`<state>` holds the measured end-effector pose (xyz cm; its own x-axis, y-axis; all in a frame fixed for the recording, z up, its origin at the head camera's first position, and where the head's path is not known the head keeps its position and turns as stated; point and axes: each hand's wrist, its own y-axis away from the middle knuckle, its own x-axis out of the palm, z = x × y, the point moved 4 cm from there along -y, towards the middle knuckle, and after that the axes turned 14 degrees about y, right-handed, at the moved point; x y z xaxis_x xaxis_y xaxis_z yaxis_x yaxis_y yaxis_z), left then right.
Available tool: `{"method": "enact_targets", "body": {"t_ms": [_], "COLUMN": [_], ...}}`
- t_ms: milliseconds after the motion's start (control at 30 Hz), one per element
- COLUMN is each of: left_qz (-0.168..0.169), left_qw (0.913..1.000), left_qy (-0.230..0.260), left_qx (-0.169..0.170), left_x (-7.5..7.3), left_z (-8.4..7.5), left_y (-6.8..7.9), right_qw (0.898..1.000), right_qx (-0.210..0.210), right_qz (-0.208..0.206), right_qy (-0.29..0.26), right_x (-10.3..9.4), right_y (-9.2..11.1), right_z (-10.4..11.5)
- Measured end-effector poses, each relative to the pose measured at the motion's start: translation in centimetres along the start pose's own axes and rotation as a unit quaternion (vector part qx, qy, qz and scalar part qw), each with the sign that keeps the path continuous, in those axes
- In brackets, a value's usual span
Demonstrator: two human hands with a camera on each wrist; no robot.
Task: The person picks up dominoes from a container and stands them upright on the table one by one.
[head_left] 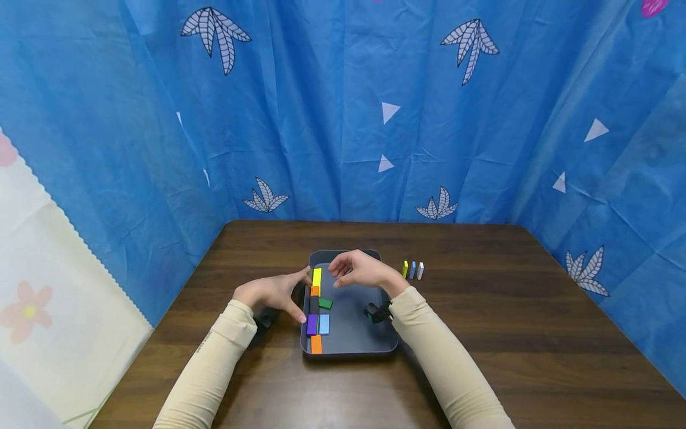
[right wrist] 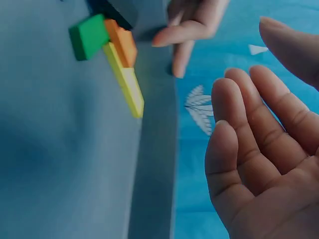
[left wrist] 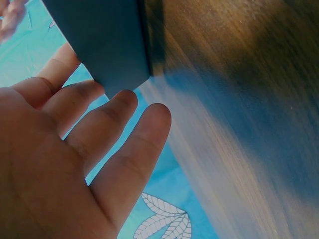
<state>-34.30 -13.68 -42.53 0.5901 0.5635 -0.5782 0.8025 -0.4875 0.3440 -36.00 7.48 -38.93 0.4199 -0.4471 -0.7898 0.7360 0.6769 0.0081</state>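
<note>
The brown table (head_left: 498, 322) bears a tray (head_left: 359, 336) and three blocks (head_left: 412, 270).

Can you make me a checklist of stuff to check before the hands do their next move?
1. Right hand free: ok, it holds nothing above the tray.
2. Left hand not touching the purple block: cannot tell, they are very close.
3. Tray flat on the table: ok.
4. Nothing left outside the tray: not ok, a yellow block, a blue block and a white block stand to its right.
5. Room inside the tray: ok, much of its floor is bare.
</note>
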Motion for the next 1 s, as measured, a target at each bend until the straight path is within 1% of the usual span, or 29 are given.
{"method": "enact_targets", "body": {"t_ms": [200, 333, 500, 633, 1000], "left_qz": [0.003, 0.004, 0.003, 0.002, 0.000], "left_qw": [1.0000, 1.0000, 0.9999, 0.9998, 0.9999], "left_qy": [-0.003, -0.006, -0.012, -0.013, -0.008], "left_qx": [0.004, 0.005, 0.012, 0.012, 0.007], "left_x": [0.0, 0.0, 0.0, 0.0, 0.1], "left_z": [0.0, 0.0, 0.0, 0.0, 0.0], "left_y": [0.1, 0.1, 0.0, -0.1, 0.0], "right_qw": [0.999, 0.997, 0.994, 0.993, 0.991], "right_qx": [0.021, 0.043, 0.077, 0.093, 0.088], "right_qz": [0.028, 0.046, 0.069, 0.078, 0.089], "right_qy": [-0.032, -0.043, -0.019, 0.009, 0.054], "right_x": [1.9, 3.2, 4.4, 4.8, 5.4], "right_y": [-1.3, -2.0, -2.2, -2.2, -2.5], "right_z": [-0.9, -1.6, -2.3, -2.7, -2.7]}}
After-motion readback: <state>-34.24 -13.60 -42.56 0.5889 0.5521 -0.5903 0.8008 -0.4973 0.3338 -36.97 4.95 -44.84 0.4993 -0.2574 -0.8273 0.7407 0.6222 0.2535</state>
